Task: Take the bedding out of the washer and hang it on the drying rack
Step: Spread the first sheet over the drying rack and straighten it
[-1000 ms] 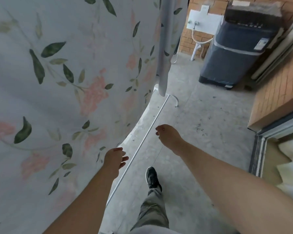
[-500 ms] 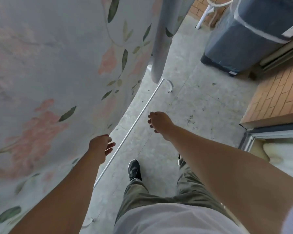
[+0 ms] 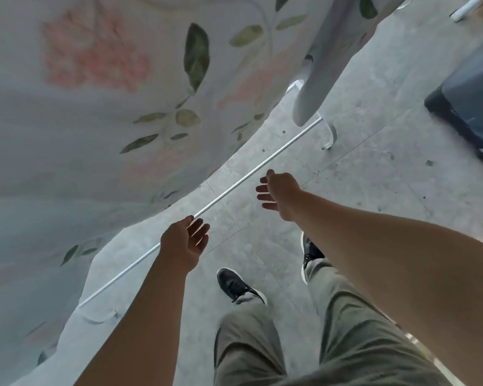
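1. The sheet (image 3: 117, 140) hangs on the rack and fills the left of the view. The rail that carries it is out of frame above.
2. Its lower edge runs slantwise from near left to far right, roughly along the rack's floor bar (image 3: 234, 188). At the bar's near end the cloth drapes over the bar, and I cannot tell whether it touches the floor (image 3: 374, 185) there.
3. The left hand (image 3: 184, 246) holds nothing. Its fingers (image 3: 202, 238) are relaxed and a little spread, pointing toward the sheet's edge, just beside it and over the bar.
4. The right hand (image 3: 280, 195) is also empty, its fingers (image 3: 265, 188) spread. It hangs on the side of the bar away from the sheet, apart from the cloth.
5. The edge lies to the left of both hands and ahead of them, and the left hand is clearly nearer. To reach it, the right hand would have to cross the line of the bar.
6. The washer (image 3: 469, 107) stands well apart at the far right. With the sheet already up, what is left is likely taking the edge and pulling it straight.
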`<state>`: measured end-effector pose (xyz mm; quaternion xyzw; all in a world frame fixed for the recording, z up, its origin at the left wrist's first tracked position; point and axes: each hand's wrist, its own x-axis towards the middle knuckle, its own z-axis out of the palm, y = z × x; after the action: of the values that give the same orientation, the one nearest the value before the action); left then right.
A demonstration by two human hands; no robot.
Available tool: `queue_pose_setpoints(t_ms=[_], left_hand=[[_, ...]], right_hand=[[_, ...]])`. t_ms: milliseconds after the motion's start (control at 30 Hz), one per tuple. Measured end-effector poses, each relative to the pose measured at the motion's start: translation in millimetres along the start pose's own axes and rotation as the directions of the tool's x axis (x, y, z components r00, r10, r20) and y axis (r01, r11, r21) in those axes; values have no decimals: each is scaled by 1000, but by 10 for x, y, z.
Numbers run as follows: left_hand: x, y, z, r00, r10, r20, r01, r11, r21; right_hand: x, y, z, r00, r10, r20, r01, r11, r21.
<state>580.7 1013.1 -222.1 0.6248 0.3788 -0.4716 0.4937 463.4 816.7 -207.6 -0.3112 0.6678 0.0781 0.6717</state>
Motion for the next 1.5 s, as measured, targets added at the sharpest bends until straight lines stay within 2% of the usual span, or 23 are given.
queue_pose_setpoints(t_ms=[100,200,333,433,533,667,900,933,1067,1133,1200,1300,1500], left_hand=[[616,-194,269,999,-32,40,39,977,-210],[1407,-291,470,999,-21,47,38,910,-412],[2402,-256,661,990,118,81,-45,792,-609],[2992,-98,779,910,385,155,-148,651,-744],[3257,56,878,744,641,187,-232,511,-827],[3344,276,972,599,782,169,-234,373,-898],[3205,98,942,570,807,157,-231,340,-912],[3252,103,921,564,809,166,-233,349,-908],[3401,267,867,417,855,309,-111,385,-916],[3457,318,890,441,861,253,-126,339,-932],[3489,294,905,492,855,166,-216,305,-927],[3507,259,883,503,853,137,-231,286,-930],[3564,348,939,585,808,71,-313,306,-899]], right_hand=[[715,57,45,999,6,33,-12,986,164],[1561,121,188,996,3,93,-38,924,380],[2589,25,482,950,-111,293,-81,815,573],[3186,-178,692,821,-370,434,-41,721,692],[3486,-355,850,697,-557,452,9,637,770],[3610,-485,970,562,-671,483,-45,558,828],[3641,-371,811,436,-727,530,-249,469,847],[3658,-365,824,436,-733,523,-254,458,852],[3695,-395,945,437,-753,492,-180,463,868],[3699,-434,1002,438,-754,490,-154,474,867],[3698,-479,1041,442,-752,488,-124,488,864],[3710,-514,1048,494,-741,455,-61,493,868],[3715,-596,1045,744,-600,294,41,481,876]])
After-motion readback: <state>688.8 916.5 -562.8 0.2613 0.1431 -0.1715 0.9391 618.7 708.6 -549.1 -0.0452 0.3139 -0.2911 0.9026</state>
